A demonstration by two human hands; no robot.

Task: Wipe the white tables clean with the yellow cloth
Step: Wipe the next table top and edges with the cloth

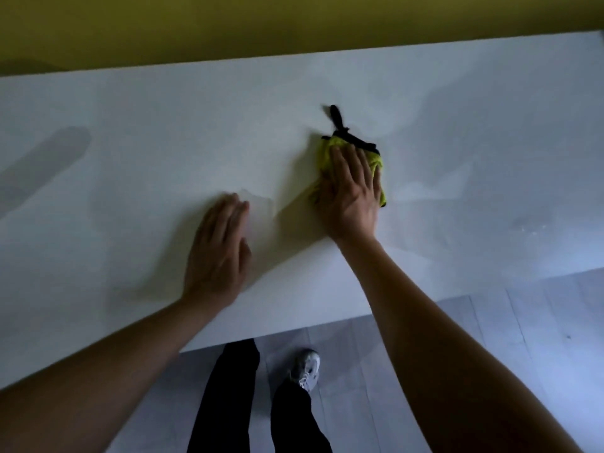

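Observation:
A white table [130, 165] fills most of the view. A crumpled yellow cloth [327, 152] with a black trim and a black loop lies on it right of centre. My right hand [351, 191] presses flat on the cloth with straight fingers, covering most of it. To its left, my left hand [217, 250] rests flat on the bare tabletop near the front edge, fingers straight and together, holding nothing.
A yellow-green wall [294, 24] runs behind the table's far edge. Grey plank floor [490, 338] shows below the table's front edge, with my dark trouser legs [228, 403] and a white shoe [309, 367]. Faint damp streaks mark the tabletop.

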